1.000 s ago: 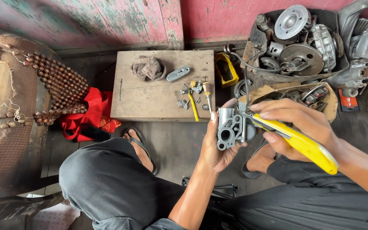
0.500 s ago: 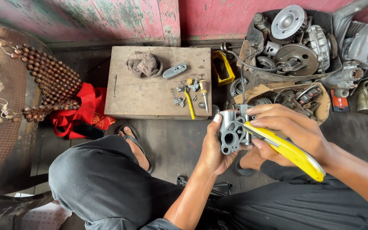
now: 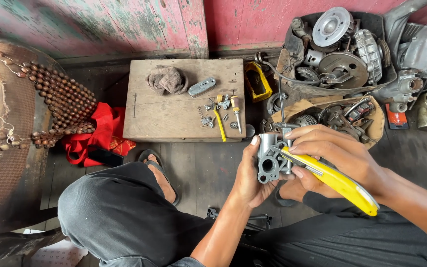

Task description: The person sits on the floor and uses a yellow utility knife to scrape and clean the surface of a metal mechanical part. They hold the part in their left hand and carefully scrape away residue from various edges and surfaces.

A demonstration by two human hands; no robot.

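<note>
My left hand (image 3: 247, 176) grips a grey cast-metal engine part (image 3: 271, 160) with round bores, held upright above my lap. My right hand (image 3: 333, 157) holds a tool with a long yellow handle (image 3: 341, 182); its metal tip rests against the upper right side of the part. The fingers of that hand curl over the tool and touch the part's top. The tool's working end is hidden behind my fingers and the part.
A low wooden board (image 3: 184, 101) ahead carries a rag (image 3: 166, 80), a small silver piece (image 3: 202, 87), screwdrivers and small screws (image 3: 221, 112). A tub of engine parts (image 3: 339, 47) stands at the right. A red bag (image 3: 98, 134) and a beaded seat cover (image 3: 58, 99) lie left.
Both hands and the part sit slightly lower and more to the right in view. The grip on part and tool is the same.
</note>
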